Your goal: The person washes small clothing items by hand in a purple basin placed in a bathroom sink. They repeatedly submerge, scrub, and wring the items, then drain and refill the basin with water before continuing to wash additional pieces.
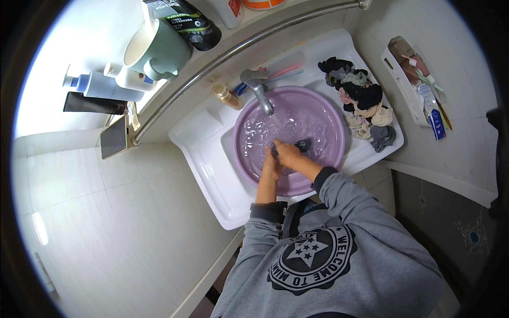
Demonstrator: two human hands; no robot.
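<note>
A purple plastic basin point(339, 131) holding water sits in a white sink point(206, 167). Over its middle, my left hand point(272, 163) and my right hand point(289, 153) are together on a dark piece of wet cloth point(275, 151), mostly hidden by my fingers. More dark cloth point(304, 144) shows in the water just right of my right hand. A metal faucet point(259, 93) runs a stream of water into the basin. On the sink's right ledge lies a pile of crumpled small fabric items point(362, 93), black, grey, pink and beige.
A glass jar point(227, 96) and toothbrushes point(284, 72) lie behind the basin. A metal rail point(238, 51) crosses before a shelf with a green mug point(159, 49), bottles and tubes. A phone point(114, 138) leans at the rail's left end. A white holder point(405, 87) with toothpaste hangs at right.
</note>
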